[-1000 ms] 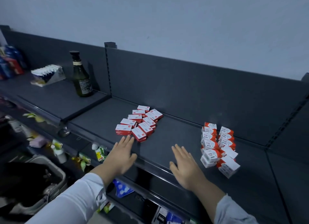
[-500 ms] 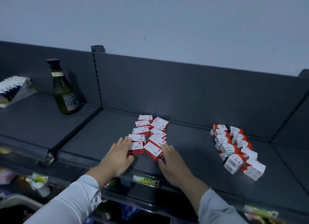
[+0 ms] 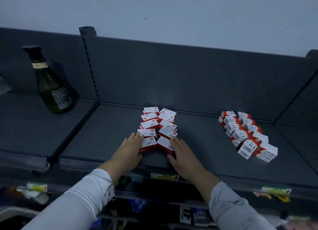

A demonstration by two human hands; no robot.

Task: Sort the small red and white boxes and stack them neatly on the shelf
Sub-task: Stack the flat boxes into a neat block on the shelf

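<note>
Two short rows of flat red and white boxes point(image 3: 158, 126) lie in the middle of the dark grey shelf point(image 3: 106, 137). My left hand point(image 3: 130, 149) lies flat with straight fingers against the left side of the nearest boxes. On the other side my right hand point(image 3: 182, 152) presses its straight fingers on the nearest box of the right row. A second group of red and white boxes point(image 3: 246, 133), standing on edge in two uneven rows, sits further right on the same shelf.
A dark green glass bottle point(image 3: 51, 85) stands on the neighbouring shelf section at the left. A slotted upright post point(image 3: 89, 64) divides the sections. Yellow price labels point(image 3: 164, 176) line the shelf's front edge, with goods on lower shelves.
Both hands have moved forward from the shelf's front edge to either side of the middle boxes. The view has shifted right and closer.
</note>
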